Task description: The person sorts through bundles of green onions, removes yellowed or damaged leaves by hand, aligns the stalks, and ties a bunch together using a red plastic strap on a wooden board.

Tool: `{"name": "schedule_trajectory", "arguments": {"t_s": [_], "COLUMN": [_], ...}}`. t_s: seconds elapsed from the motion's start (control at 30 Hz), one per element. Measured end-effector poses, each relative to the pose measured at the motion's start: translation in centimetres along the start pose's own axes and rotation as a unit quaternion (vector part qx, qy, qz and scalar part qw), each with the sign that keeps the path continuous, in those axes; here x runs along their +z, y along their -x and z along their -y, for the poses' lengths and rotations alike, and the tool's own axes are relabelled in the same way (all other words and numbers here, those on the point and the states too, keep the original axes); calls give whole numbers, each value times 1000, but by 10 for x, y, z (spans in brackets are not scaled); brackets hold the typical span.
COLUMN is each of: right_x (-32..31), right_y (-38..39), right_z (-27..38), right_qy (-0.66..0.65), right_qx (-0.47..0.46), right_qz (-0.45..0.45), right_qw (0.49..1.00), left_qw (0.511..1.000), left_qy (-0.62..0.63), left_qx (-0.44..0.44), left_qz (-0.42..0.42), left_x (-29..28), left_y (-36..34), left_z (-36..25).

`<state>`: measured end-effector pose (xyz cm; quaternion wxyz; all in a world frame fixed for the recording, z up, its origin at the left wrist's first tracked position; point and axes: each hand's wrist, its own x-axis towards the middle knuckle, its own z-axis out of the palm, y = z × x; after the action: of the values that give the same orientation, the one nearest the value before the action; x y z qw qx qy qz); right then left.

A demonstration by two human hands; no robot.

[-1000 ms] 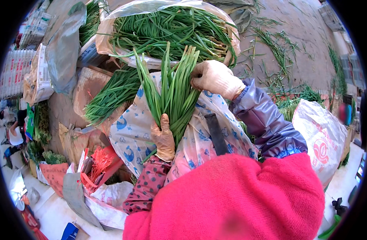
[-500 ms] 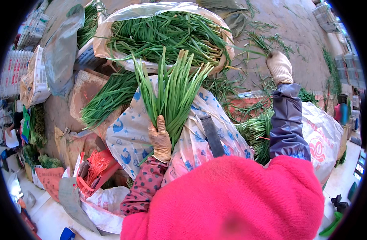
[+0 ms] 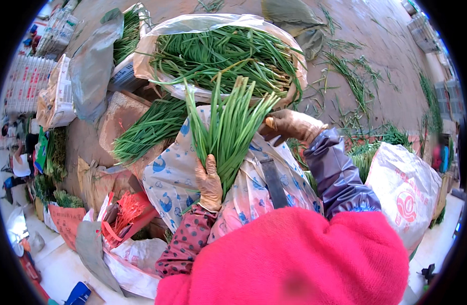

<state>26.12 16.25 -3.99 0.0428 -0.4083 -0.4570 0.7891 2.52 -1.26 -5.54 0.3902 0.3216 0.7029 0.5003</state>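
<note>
My gloved left hand (image 3: 210,184) is closed around a bunch of green chives (image 3: 228,129), thumb upward. The pale cut ends of the bunch fan out at the top, away from me. At the right edge of the bunch is my gloved right hand (image 3: 290,127), its fingers bent and apart, with nothing visible between them. Whether its fingertips touch the stalks I cannot tell. A patterned plastic apron (image 3: 164,170) lies over my lap under the bunch. Just beyond, a large lined basket (image 3: 142,58) holds a heap of loose chives (image 3: 218,51).
To the left, more chives (image 3: 149,129) lie on a worn board (image 3: 114,119). Red ties (image 3: 127,209) sit in a box at lower left. A white sack (image 3: 403,188) stands at right, beside bundled chives (image 3: 363,158). Chive scraps (image 3: 353,81) litter the floor.
My right hand has come back from the far right, where it was over the floor scraps, to the right side of the bunch. The left hand keeps its hold. The view has shifted slightly.
</note>
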Motion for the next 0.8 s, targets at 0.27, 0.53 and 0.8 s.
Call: {"name": "schedule_trajectory", "arguments": {"t_s": [0.27,0.53,0.8], "right_x": [28,20,50], "right_y": [-70,-63,-54], "right_z": [1,57,67], "right_qy": [-243,-40,-258], "right_qx": [-251,-318,-335], "right_qz": [102,124,189], "right_qw": [931,939,886], "left_qw": [991,986,967], "left_qy": [115,-78,-180], "left_qx": [-5,95,44], "left_qz": [66,115,174], "left_x": [-13,-25,-21], "left_y": [-2,7,-2], "left_z": [4,-18,-31]}}
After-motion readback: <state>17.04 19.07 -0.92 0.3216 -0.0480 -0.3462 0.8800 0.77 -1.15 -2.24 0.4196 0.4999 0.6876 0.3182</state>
